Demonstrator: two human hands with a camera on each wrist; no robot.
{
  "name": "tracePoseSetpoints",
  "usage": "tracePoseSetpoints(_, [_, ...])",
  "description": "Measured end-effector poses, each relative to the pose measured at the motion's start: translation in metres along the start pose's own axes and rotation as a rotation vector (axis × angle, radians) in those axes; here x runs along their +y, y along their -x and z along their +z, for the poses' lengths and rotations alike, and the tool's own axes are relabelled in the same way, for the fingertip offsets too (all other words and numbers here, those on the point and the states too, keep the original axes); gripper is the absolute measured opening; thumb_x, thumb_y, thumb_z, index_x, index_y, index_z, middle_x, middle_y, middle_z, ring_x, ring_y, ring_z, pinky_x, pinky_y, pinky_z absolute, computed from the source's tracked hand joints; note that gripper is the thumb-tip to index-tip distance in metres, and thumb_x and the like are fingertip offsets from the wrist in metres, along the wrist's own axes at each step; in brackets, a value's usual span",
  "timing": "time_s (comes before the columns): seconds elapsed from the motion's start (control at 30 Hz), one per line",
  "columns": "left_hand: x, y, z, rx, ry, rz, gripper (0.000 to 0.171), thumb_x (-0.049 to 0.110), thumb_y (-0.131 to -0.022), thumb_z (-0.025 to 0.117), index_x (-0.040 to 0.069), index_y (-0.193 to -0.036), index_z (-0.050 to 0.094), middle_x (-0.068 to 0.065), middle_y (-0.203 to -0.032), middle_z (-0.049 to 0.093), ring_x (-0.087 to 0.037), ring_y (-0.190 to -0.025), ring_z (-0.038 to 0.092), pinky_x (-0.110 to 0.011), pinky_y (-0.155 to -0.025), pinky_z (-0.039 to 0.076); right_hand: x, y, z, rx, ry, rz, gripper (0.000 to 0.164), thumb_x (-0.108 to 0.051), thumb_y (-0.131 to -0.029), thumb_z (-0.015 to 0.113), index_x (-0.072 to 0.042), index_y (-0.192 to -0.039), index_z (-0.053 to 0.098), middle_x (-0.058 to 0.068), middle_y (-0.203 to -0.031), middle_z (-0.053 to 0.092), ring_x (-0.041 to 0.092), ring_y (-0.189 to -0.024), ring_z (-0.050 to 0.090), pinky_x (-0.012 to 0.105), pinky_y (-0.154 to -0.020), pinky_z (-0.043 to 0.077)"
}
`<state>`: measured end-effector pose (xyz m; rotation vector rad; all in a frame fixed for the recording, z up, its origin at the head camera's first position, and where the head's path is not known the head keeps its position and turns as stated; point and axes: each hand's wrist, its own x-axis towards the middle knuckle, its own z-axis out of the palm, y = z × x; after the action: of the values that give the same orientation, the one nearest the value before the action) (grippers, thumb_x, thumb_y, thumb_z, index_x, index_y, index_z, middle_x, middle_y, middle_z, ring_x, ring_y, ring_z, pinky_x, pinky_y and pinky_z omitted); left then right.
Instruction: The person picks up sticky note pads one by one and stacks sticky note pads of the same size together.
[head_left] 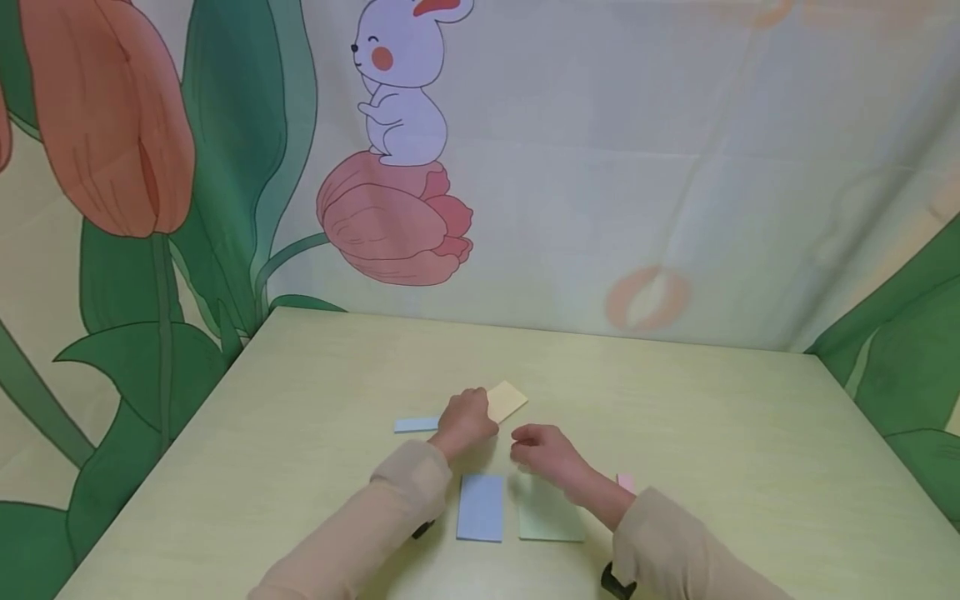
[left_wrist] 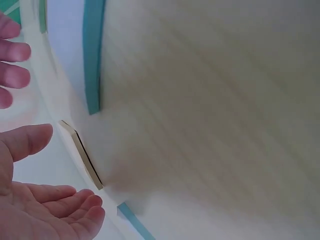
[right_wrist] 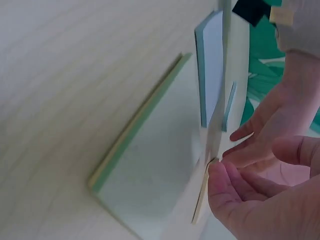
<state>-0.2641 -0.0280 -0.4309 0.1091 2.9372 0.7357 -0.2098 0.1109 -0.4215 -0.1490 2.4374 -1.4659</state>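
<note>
My left hand point(head_left: 466, 419) is over the table beside a flat pale-yellow pad point(head_left: 507, 402), which it partly overlaps in the head view. Its thumb and loosely bent fingers point(left_wrist: 75, 212) stand apart in the left wrist view, with nothing between them. A narrow light-blue strip point(head_left: 415, 425) lies just left of that hand, its right end hidden. My right hand point(head_left: 550, 454) hovers above the far end of a pale-green pad point(head_left: 551, 518), fingers loosely curled and empty, thumb apart. Left of the green pad lies a blue rectangular pad point(head_left: 481, 508).
A small pink piece point(head_left: 625, 482) shows behind the right forearm. All the pieces lie flat on a light wood-grain table point(head_left: 697, 417). A printed cloth point(head_left: 555, 167) with tulips and a rabbit hangs along the table's far edge.
</note>
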Motion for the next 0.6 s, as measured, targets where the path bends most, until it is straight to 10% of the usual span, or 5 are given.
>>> tracePoseSetpoints(0.6, [0.000,0.002,0.000,0.051,-0.081,-0.025,0.021,0.018,-0.068,0.068,0.004,-0.074,0.055,-0.011,-0.085,0.045,-0.026,-0.081,0.041,-0.035,-0.063,0.038,0.000,0.019,0.016,-0.238,0.293,-0.230,0.033,-0.009,-0.081,0.052,0.007,-0.110,0.056,0.018,-0.106,0.061,0.028,-0.098,0.056,0.042,-0.081,0.046])
